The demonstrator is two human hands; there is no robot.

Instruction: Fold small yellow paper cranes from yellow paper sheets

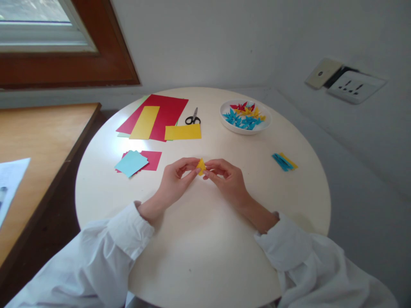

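A small folded piece of yellow paper is held just above the middle of the round white table. My left hand pinches its left side between thumb and fingers. On the right side, my right hand grips the same piece with thumb and fingertips. Beyond the hands, at the back right, a round white dish holds several small folded paper shapes in red, yellow and blue.
Black-handled scissors lie behind the hands, beside a yellow strip and red sheets. Light blue squares rest at left over red ones. Folded blue and yellow strips are at right. A wooden table stands far left.
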